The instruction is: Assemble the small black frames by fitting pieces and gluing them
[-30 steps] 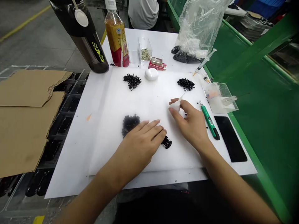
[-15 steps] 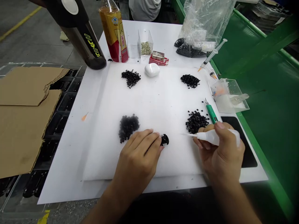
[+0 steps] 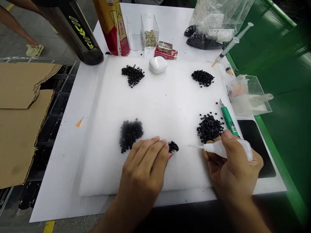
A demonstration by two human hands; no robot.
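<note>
My left hand (image 3: 144,166) rests on the white foam pad (image 3: 160,113), its fingers closed on a small black shiny piece (image 3: 173,147) that shows past the fingertips. In my right hand (image 3: 234,168) is a white squeeze bottle (image 3: 225,149); its thin clear tip points left, a short gap from the black piece. Beyond my left hand lies a pile of black squares (image 3: 130,133). Another pile of black squares (image 3: 209,127) sits just past the bottle. Farther back are two piles of smaller black bits, at left (image 3: 132,76) and right (image 3: 202,78).
A green knife (image 3: 229,119) and a dark flat slab (image 3: 257,149) lie at right, near a clear box (image 3: 250,97) and a syringe (image 3: 225,50). A white stone-like object (image 3: 157,64), dark bottle (image 3: 82,35), drink bottle (image 3: 115,29) and plastic bag (image 3: 211,29) stand behind.
The view has shifted slightly, with the table objects appearing larger. Both hands keep their holds, and the bottle tip appears about as far from the black piece. A person's legs now show at upper left.
</note>
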